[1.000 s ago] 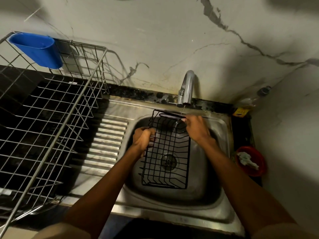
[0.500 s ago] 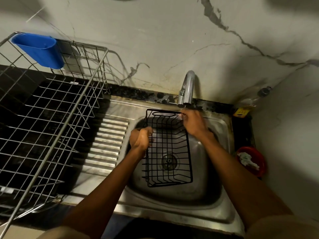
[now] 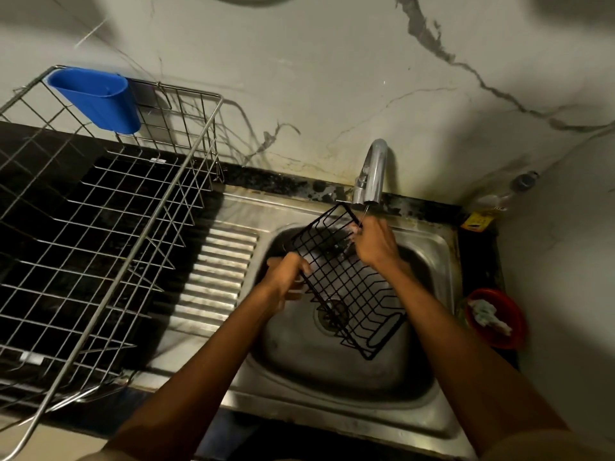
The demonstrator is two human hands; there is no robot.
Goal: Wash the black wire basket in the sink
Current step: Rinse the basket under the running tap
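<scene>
Both hands grip the black rectangular wire basket (image 3: 346,284), which hangs tilted and skewed over the bowl of the stainless steel sink (image 3: 336,357): the left hand (image 3: 286,277) is clenched round its left long edge, and the right hand (image 3: 374,244) is closed on the far corner, fingers curled through the wires. Below the grip of the left hand, the basket's lower end dips toward the round drain (image 3: 327,314) without clearly touching the bowl; I cannot tell whether it rests there. Just above the right hand's grip, the curved chrome tap (image 3: 372,174) stands at the back rim, its spout almost over the raised corner. Left of the grips lies the ribbed steel draining board (image 3: 216,277), and beyond it a large silver wire dish rack (image 3: 100,227) sits on the dark worktop (image 3: 40,141), with a blue plastic cup-shaped holder (image 3: 100,98) hooked on its far rail. Right of the grips, past the sink's rim, is a red round bowl (image 3: 496,317) holding something pale and crumpled. Behind everything rises a pale marble-veined wall (image 3: 332,78).
</scene>
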